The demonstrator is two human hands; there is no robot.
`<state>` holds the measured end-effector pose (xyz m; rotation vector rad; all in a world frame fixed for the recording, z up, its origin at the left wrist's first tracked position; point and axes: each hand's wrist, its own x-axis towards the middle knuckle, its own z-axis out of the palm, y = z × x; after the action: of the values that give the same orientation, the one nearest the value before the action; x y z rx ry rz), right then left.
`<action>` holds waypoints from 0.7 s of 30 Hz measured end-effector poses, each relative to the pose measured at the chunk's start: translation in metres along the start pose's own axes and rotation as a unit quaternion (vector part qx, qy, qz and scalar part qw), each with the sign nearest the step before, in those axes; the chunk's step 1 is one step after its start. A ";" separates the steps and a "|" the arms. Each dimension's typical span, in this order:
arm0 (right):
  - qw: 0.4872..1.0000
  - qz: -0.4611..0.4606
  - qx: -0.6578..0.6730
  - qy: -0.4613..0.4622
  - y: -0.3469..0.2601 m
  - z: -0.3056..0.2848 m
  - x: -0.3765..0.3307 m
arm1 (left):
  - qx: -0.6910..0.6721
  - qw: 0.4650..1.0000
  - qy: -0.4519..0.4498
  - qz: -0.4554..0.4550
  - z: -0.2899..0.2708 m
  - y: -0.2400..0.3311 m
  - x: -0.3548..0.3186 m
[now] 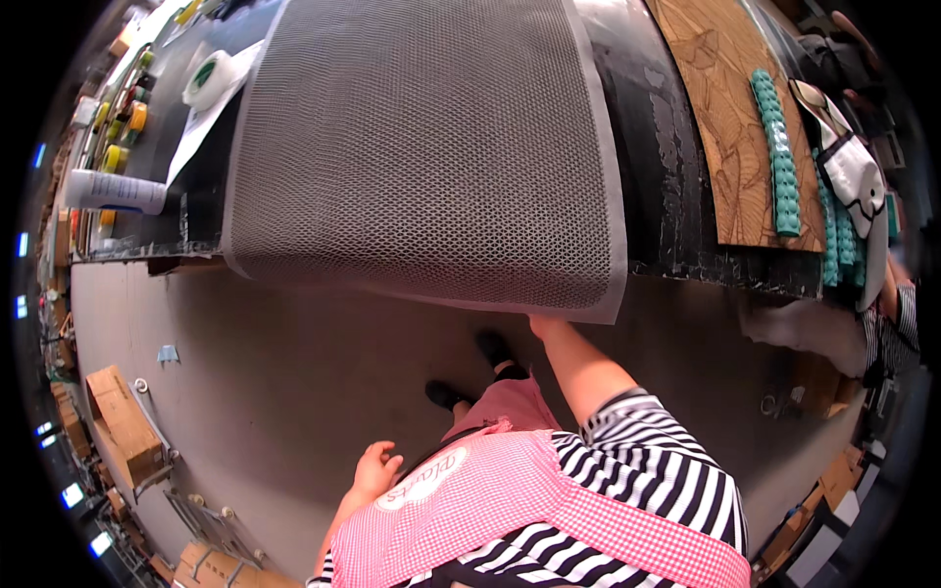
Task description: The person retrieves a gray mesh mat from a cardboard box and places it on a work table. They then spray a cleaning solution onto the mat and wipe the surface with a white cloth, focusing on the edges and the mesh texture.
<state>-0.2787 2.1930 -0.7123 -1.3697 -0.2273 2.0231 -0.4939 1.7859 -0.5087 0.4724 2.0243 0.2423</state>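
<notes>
A large grey mesh sheet (421, 147) with a pale border lies over the black worktable (657, 167), and its near edge hangs over the table's front. My right hand (545, 324) reaches up under that hanging edge, near its right corner; the fingers are hidden behind the sheet. My left hand (375, 468) hangs low beside my pink checked apron (510, 500), fingers loosely apart, holding nothing.
A brown patterned board (730, 127) with teal studded strips (779, 147) lies on the table at right. A white tube (113, 191), a tape roll (208, 78) and bottles sit at left. Cardboard boxes (123, 421) stand on the grey floor. Another person's striped sleeve (897, 328) shows at the right edge.
</notes>
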 end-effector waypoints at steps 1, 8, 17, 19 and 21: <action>0.989 0.062 -0.127 -0.036 -0.015 0.007 -0.027 | -0.004 0.998 0.021 0.061 0.001 0.001 0.010; 0.940 0.015 -0.219 -0.262 -0.096 0.060 -0.163 | -0.022 0.992 0.037 0.120 -0.046 0.121 0.039; 0.941 0.111 -0.009 -0.318 -0.133 0.112 -0.216 | -0.557 0.826 -0.055 0.065 -0.062 0.189 0.058; 0.938 0.095 -0.015 -0.334 -0.157 0.133 -0.247 | -0.678 0.714 -0.136 0.107 -0.070 0.222 0.051; 0.927 0.017 -0.066 -0.368 -0.168 0.146 -0.262 | -0.754 0.628 -0.135 0.135 -0.077 0.272 0.021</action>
<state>-0.2763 2.1913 -0.3684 -0.6192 -0.6804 2.5094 -0.5089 2.0425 -0.3900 -0.3007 0.8392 1.7325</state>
